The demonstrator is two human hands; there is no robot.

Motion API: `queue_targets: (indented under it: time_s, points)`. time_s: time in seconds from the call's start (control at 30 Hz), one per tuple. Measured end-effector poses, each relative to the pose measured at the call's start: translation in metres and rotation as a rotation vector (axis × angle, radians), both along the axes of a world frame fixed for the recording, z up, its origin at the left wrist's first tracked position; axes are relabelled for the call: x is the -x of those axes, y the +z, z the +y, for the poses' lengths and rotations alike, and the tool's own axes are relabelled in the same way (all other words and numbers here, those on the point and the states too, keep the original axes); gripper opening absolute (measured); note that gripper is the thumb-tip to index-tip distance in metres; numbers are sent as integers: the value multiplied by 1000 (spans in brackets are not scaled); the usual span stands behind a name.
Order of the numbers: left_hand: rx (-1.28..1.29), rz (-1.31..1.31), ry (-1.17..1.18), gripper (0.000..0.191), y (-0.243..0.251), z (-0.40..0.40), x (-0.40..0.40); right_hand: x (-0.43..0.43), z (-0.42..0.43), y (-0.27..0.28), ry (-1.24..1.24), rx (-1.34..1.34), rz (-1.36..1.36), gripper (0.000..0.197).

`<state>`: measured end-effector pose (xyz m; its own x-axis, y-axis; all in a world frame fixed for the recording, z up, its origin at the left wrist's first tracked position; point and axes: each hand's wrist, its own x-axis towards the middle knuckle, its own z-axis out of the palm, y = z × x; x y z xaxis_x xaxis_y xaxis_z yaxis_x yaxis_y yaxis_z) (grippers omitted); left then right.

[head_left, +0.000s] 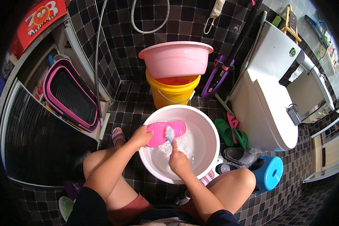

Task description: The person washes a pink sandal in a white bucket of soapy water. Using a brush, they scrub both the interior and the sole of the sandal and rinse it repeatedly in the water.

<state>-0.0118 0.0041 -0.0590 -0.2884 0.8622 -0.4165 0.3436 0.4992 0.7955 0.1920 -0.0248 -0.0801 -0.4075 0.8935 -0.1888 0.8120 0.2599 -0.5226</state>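
Note:
My left hand grips the left end of a bright pink slipper, which is held sole up over a white plastic basin. In my right hand is a scrub brush with pale bristles and a blue handle, its index finger stretched along the handle. The bristles, slightly blurred, rest against the middle of the sole. Beneath the slipper, shallow rippling water covers the basin's bottom.
Behind the basin, a pink tub sits on a yellow bucket. Right of it are green slippers, grey clogs, a blue stool and a white toilet. A folded black-and-pink basin leans in the left cabinet.

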Motion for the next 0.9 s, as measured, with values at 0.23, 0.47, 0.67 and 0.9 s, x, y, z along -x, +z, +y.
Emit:
queue_targets:
  time_s: [0.23,0.47,0.67,0.9]
  points:
    - [-1,101,-36,38,5,-1,-3,-4,6,4,-66,116,-94,69]
    - [14,73,-31,37,-6,2,-5,1,-6,11,-84,118,86,62]
    - [57,4,-51,45,-16,-3,2,-15,33,6,-176,196,-201,69]
    - [6,-37,-47,39,-5,0,1,-33,37,-33,-314,236,-290,82]
